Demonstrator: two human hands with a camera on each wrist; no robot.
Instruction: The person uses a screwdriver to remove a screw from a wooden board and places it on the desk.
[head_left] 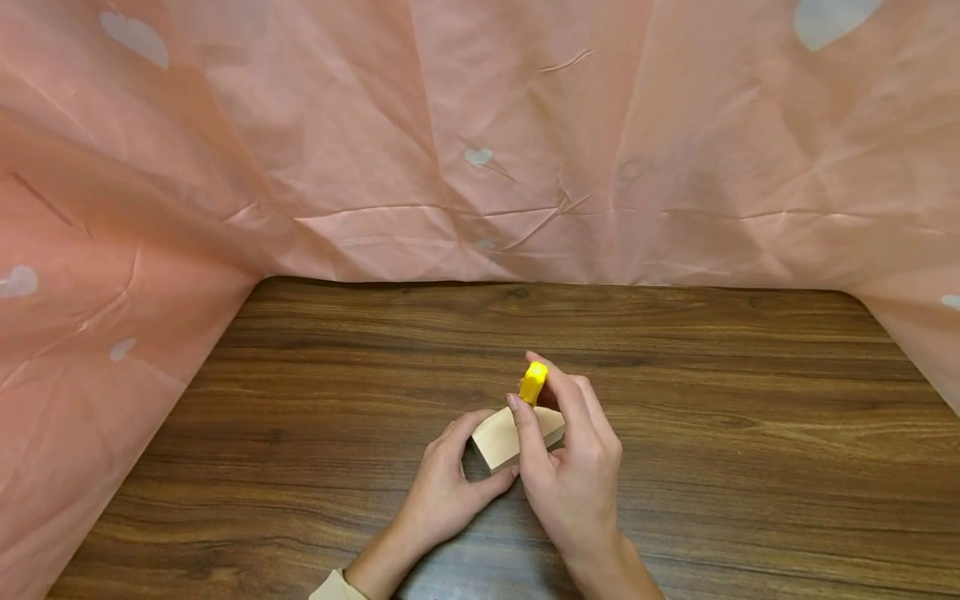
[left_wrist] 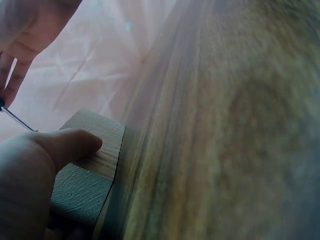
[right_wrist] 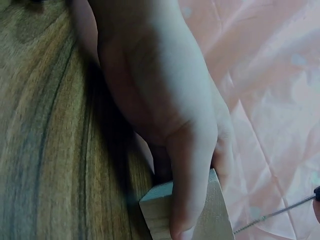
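Observation:
A pale wooden block (head_left: 498, 438) stands on the brown table, its top surface facing up. My left hand (head_left: 448, 485) grips it from the left, thumb on the near side and fingers round the far side; the left wrist view shows the thumb (left_wrist: 75, 145) pressed against the block (left_wrist: 102, 132). Over the block, my right hand (head_left: 573, 467) pinches the yellow handle of a screwdriver (head_left: 533, 382) between thumb and fingers. In the right wrist view the screwdriver's thin metal shaft (right_wrist: 292, 205) slants down, with a threaded screw (right_wrist: 247, 227) at its end, right at the block's top.
Dark wood grain runs across the table (head_left: 300, 392). A pink cloth (head_left: 360, 150) with pale hearts hangs behind the table's far edge and along both sides.

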